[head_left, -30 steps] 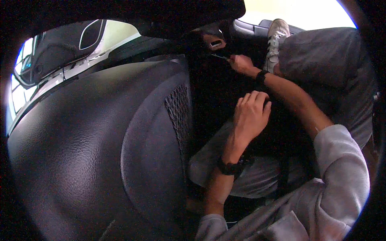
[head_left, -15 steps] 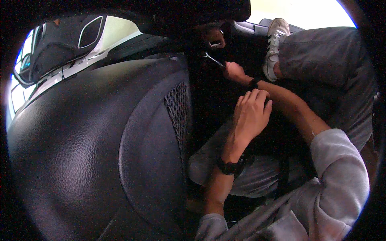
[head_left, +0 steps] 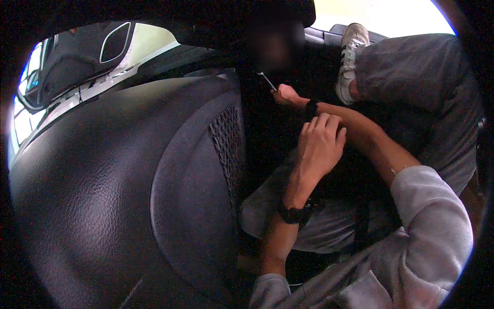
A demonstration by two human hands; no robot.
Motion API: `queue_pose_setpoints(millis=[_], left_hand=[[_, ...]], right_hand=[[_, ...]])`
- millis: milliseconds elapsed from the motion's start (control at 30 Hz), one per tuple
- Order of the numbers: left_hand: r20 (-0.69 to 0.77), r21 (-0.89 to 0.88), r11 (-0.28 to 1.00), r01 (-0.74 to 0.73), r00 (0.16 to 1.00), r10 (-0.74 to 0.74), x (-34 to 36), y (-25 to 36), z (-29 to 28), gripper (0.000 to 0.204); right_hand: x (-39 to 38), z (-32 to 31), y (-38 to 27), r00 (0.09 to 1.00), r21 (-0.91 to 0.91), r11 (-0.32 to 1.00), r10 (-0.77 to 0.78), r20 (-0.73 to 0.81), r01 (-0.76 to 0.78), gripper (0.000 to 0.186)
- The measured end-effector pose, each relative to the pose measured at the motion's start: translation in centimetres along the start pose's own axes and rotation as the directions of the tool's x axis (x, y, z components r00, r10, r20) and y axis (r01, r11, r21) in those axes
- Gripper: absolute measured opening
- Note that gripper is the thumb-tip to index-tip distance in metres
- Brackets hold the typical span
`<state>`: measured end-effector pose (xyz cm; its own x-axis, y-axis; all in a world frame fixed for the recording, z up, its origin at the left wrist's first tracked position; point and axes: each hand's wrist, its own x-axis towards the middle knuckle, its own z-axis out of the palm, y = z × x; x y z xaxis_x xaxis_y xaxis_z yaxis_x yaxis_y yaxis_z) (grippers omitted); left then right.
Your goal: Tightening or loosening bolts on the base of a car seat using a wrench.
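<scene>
My right hand (head_left: 289, 96) is closed round a slim metal wrench (head_left: 268, 82). The wrench's open end points up and left into a dark area, so I cannot tell whether it touches anything. Below it, my left hand (head_left: 322, 141) lies beside my right forearm, fingers loosely bent and thumb apart, with nothing visible in it. What lies under its fingertips is hidden in shadow. A black watch (head_left: 294, 213) is on my left wrist, and a black band (head_left: 311, 107) circles the right one.
A black leather seat back (head_left: 98, 180) with a net pocket (head_left: 226, 136) fills the left side. At the right are my grey-trousered leg (head_left: 411, 67) and a pale shoe (head_left: 352, 56). An open car door (head_left: 77, 56) shows at upper left. The upper middle is blurred.
My right hand has shifted left with the wrench, whose end now sits slightly lower and further left. My left hand has stayed almost in place.
</scene>
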<state>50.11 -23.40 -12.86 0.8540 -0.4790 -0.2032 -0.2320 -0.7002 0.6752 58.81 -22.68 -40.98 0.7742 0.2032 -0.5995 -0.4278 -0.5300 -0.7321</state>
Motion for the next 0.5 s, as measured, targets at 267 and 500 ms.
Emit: queue_pose_setpoints(millis=[267, 500], left_hand=[[0.032, -0.053, 0.999, -0.01, 0.999, 0.012, 0.5, 1.4, 0.7, 0.02], [0.016, 0.008, 0.999, 0.039, 0.999, -0.039, 0.1, -0.4, -0.5, 0.02]], right_hand=[[1.6, 0.1, 6.3, 1.0, 0.177, 0.984, -0.017, 0.005, 0.016, 0.046], [0.2, -2.5, -0.1, 0.996, 0.008, 0.997, 0.082, 0.042, -0.082, 0.043]])
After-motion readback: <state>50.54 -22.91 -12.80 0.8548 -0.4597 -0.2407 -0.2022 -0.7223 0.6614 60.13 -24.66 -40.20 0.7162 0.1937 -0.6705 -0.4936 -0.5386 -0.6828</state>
